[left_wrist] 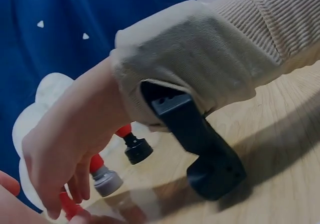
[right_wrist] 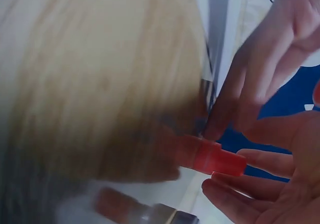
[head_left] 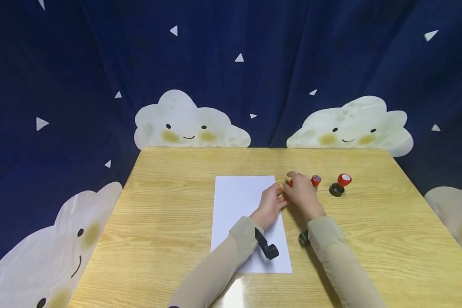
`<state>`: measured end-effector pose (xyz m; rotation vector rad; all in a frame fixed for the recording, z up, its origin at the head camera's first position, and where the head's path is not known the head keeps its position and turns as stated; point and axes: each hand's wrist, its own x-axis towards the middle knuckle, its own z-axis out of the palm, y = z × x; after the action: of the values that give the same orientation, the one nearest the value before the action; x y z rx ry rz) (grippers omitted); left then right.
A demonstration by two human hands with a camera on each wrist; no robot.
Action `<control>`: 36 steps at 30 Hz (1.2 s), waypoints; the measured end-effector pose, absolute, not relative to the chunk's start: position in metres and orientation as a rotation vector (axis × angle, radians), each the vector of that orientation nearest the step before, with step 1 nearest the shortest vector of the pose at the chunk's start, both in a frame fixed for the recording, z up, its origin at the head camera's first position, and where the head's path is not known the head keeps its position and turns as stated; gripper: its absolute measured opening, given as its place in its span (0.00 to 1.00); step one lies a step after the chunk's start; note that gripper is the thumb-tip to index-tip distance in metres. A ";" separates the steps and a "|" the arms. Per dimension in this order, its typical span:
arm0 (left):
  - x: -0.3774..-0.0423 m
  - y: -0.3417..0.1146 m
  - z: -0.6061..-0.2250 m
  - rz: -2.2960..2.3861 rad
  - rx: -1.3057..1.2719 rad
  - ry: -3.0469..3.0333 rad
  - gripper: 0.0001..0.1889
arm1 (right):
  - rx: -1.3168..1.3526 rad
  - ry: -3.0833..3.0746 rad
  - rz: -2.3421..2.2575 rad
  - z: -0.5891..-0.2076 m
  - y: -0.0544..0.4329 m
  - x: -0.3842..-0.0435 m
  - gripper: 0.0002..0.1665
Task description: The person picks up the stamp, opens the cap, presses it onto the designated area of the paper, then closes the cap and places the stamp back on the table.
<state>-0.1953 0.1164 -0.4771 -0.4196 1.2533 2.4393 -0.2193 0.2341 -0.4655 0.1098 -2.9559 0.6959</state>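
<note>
Both hands meet at a small red stamp (right_wrist: 215, 159) near the right edge of a white sheet of paper (head_left: 235, 201). My right hand (head_left: 302, 192) comes from the right, its fingers bent around the stamp's upper part. From the left, my left hand (head_left: 269, 205) has bent fingers at its lower part, with fingertips touching it in the right wrist view. The fingers partly cover the stamp in every view. Beyond the right hand stands a grey-based stamp (left_wrist: 107, 181) with a red handle. Farther right is a black-based stamp (head_left: 336, 189) with a round red knob.
A light wooden table (head_left: 161, 222) carries the paper and stamps. Black wrist camera mounts (head_left: 267, 246) hang at the cuffs. Behind the table is a dark blue curtain (head_left: 215, 51) with white clouds and triangles.
</note>
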 end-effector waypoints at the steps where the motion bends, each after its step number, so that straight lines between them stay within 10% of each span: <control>1: -0.196 0.120 -0.477 2.443 -0.416 1.250 0.17 | 0.113 -2.954 0.703 -0.467 0.234 -0.220 0.26; 36: -0.200 0.138 -0.472 2.679 -0.487 0.884 0.08 | 0.070 -2.879 0.734 -0.436 0.225 -0.213 0.13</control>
<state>-0.2001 0.1380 -0.4716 -0.4870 0.8839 2.6791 -0.2131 0.2251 -0.4358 0.0700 -2.8793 0.7342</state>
